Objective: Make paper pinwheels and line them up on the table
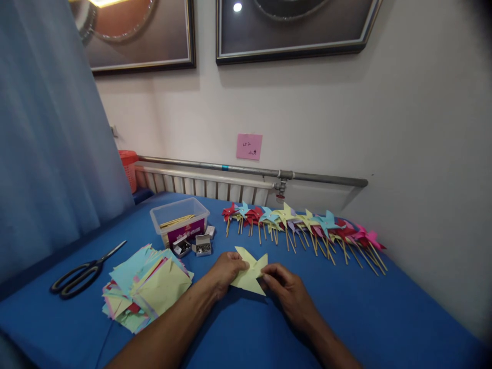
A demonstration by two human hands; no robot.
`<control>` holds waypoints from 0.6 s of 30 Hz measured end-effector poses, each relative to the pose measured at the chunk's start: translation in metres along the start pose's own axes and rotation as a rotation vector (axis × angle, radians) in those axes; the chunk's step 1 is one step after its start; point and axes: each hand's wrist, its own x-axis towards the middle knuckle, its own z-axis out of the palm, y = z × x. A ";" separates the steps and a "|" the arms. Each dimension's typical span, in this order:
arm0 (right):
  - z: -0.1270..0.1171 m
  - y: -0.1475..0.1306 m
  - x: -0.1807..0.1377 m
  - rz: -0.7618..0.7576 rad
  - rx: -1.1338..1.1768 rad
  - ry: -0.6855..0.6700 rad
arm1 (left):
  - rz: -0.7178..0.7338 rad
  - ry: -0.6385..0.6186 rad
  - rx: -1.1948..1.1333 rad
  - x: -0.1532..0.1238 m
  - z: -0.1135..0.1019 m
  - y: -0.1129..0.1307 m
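Between my hands is a pale yellow paper pinwheel (249, 281), partly folded, with pointed blades sticking up at its far side. My left hand (227, 269) grips its left part, thumb pressed near the middle. The fingers of my right hand (282, 287) pinch its right-hand corner. Left of my left forearm lies a loose pile of cut paper squares (161, 287) in yellow, light blue and red. Two small open boxes of metal pins (203, 246) stand beyond my left hand.
Finished pinwheels on sticks (326, 220) lie in a row at the back right. A clear plastic tub (192, 225) holds wooden sticks. Black-handled scissors (82, 277) lie at the left on the blue tablecloth (384, 318). A radiator (207, 187) and pipe run along the wall.
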 end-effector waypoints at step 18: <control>0.009 0.005 -0.001 -0.030 -0.091 0.092 | 0.051 -0.074 0.092 0.001 0.006 -0.010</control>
